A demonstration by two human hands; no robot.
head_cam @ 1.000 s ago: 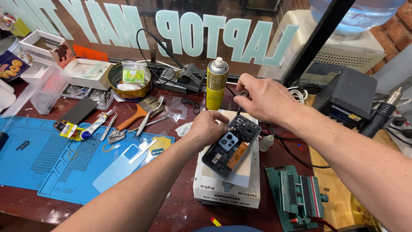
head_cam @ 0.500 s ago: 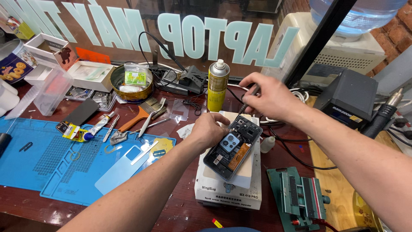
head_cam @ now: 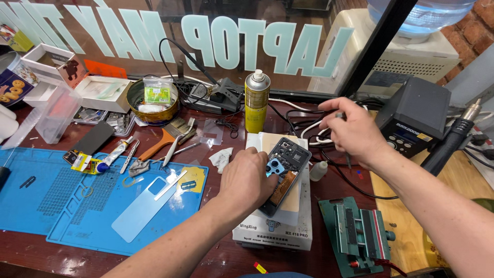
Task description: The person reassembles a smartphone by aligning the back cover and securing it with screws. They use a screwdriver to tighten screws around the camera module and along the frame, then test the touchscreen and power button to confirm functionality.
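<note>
Pressing down with a flat palm, the left hand steadies an opened smartphone whose back cover is off, showing a dark circuit board, a blue camera module and a copper-coloured strip. The fingers rest over the phone's left edge rather than closing around it. The phone lies tilted on a white box-shaped heating pad near the front edge of the workbench.

The right hand hovers behind the phone, well clear of it, over a tangle of black and white cables. Its fingers are curled and seem to pinch a thin tool, though the view is too poor to be sure.

A yellow spray can stands upright just behind the heating pad. A blue silicone mat covers the left part of the workbench, with a pale blue phone back cover lying on it. A dark soldering station sits toward the right rear, and a green clamp fixture lies at the front right.
</note>
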